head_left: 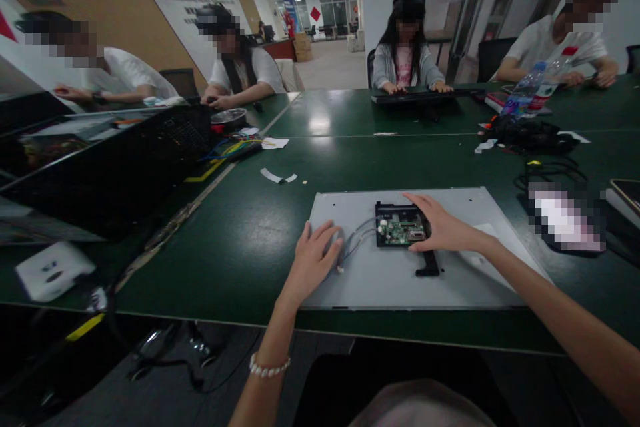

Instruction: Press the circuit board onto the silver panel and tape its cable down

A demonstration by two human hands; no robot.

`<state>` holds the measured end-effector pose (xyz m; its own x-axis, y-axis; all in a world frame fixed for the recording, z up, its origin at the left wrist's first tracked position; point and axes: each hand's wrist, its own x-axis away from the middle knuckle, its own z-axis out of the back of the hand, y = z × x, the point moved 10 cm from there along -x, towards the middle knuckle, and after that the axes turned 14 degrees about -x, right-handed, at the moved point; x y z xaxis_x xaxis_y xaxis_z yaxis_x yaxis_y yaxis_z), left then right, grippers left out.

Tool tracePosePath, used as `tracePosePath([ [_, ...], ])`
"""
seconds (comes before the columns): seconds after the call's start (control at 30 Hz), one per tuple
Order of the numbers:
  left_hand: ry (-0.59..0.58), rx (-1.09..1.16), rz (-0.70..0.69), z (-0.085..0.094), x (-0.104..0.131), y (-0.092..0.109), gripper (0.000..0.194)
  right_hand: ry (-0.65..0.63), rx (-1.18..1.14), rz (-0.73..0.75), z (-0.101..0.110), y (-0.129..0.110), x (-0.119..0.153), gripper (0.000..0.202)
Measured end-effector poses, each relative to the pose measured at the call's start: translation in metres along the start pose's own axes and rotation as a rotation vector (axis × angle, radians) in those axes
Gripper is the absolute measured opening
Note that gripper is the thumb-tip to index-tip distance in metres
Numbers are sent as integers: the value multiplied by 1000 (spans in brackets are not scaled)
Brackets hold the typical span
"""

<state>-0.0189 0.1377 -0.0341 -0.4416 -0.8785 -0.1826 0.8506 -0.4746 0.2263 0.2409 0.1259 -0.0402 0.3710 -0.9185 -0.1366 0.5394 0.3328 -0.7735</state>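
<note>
A flat grey panel (pixel 360 280) lies on the green table in front of me. On it sits a black frame with a green circuit board (pixel 400 229), and grey cables (pixel 356 238) run from its left side. My right hand (pixel 440 225) grips the right side of the black frame, thumb at the lower edge and fingers at the upper edge. A black bracket (pixel 429 265) sticks out below it. My left hand (pixel 315 257) rests at the panel's left edge with its fingers spread, close to the loose cable ends.
An open black case (pixel 120 167) stands at the left, above a white box (pixel 53 271). A phone (pixel 565 220) and cables lie at the right. Bottles (pixel 523 90) stand farther back. Several people sit across the table (pixel 240 213), one with hands on a keyboard (pixel 425 96).
</note>
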Motion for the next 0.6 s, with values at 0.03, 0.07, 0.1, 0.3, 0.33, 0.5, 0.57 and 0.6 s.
tracePosePath([
  [0.03, -1, -13, -5, 0, 0, 0, 40, 4, -2, 3, 0, 1, 2, 111],
  [0.07, -1, -22, -8, 0, 1, 0, 40, 6, -5, 3, 1, 1, 3, 111],
  [0.1, -2, -30, -10, 0, 1, -1, 40, 9, -9, 5, 1, 2, 4, 111],
  [0.3, 3, -57, -13, 2, 3, -1, 39, 16, -33, 9, -1, 6, 9, 109],
  [0.33, 1, -58, -14, 2, 3, 0, 39, 22, -31, 8, -1, 8, 10, 108],
  [0.5, -17, -50, 12, 3, 5, -2, 39, 54, -20, 4, -3, 13, 16, 107],
  [0.57, -19, -31, 27, 6, 5, -7, 37, 65, -12, 11, -4, 12, 18, 106],
  [0.6, -16, -16, 35, 8, 3, -12, 36, 69, -7, 13, -5, 12, 18, 105],
])
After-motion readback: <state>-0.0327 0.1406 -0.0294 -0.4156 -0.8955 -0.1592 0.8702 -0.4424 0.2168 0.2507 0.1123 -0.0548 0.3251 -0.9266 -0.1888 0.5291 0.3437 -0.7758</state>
